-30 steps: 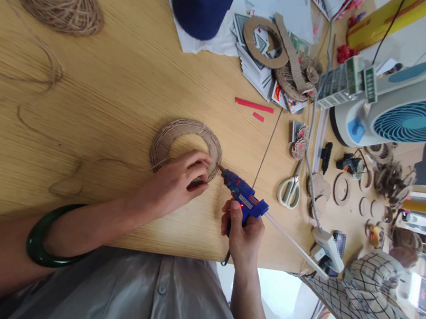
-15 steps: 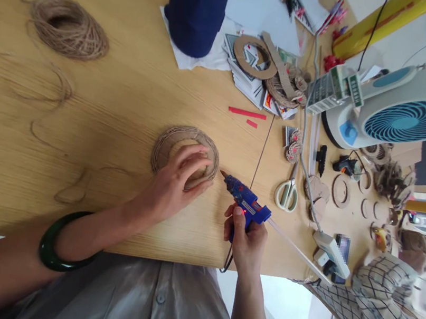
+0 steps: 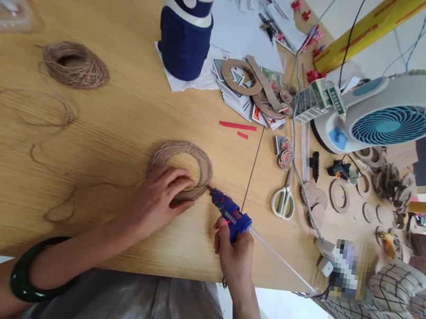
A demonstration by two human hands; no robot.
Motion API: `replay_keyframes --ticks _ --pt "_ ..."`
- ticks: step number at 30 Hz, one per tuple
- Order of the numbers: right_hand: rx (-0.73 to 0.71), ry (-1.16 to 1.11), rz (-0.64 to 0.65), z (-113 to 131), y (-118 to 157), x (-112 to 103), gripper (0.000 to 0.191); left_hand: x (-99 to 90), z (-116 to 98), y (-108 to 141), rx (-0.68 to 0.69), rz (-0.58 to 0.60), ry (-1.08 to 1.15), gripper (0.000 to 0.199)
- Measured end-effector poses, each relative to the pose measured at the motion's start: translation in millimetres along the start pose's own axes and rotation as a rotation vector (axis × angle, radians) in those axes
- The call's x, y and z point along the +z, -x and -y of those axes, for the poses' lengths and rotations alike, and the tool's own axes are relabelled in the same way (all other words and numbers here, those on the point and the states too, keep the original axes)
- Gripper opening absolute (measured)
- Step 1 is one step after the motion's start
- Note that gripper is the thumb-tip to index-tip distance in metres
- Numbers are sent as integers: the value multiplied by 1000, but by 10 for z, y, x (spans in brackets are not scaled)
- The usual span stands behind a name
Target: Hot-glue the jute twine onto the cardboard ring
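Observation:
A cardboard ring (image 3: 204,167) with twine wound around its outer edge lies flat on the table. Over its lower left part rests my left hand (image 3: 159,194), fingers bent across the ring and into its hole, gripping it. My right hand (image 3: 237,251) is closed around the handle of a blue glue gun (image 3: 231,213). The gun's nozzle is at the ring's right edge, seemingly touching the twine there. A clear glue stick (image 3: 279,254) sticks out of the gun's back. Loose twine (image 3: 70,202) trails left from the ring toward a twine coil (image 3: 75,65).
Beyond the ring stand a navy and white cup (image 3: 184,43) and a pile of cards (image 3: 236,99). Red strips (image 3: 238,126), scissors (image 3: 284,199) and a fan (image 3: 387,121) are farther right. A co-worker's checked sleeve (image 3: 397,293) shows at the right edge.
The glue gun's nozzle has come up to the ring's right edge from a small gap. My left hand has shifted toward the ring's lower left. The camera view has shifted a little.

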State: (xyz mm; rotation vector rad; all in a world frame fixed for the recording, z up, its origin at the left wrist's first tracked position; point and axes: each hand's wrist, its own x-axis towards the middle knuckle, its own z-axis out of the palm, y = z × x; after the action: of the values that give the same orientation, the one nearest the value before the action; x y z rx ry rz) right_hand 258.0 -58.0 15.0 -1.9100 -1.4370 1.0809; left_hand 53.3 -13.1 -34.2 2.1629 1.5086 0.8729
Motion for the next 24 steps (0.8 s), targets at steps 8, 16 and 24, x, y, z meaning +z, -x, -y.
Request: replay_keyframes --ticks 8,16,24 --pt "-281 309 -81 -2 96 -15 27 33 40 -1 22 -19 101 16" --pt "-323 434 -48 69 80 -78 29 14 4 -10 3 -3 113 13" --pt "-348 477 -28 106 25 -139 31 18 13 -10 10 -6 116 13"
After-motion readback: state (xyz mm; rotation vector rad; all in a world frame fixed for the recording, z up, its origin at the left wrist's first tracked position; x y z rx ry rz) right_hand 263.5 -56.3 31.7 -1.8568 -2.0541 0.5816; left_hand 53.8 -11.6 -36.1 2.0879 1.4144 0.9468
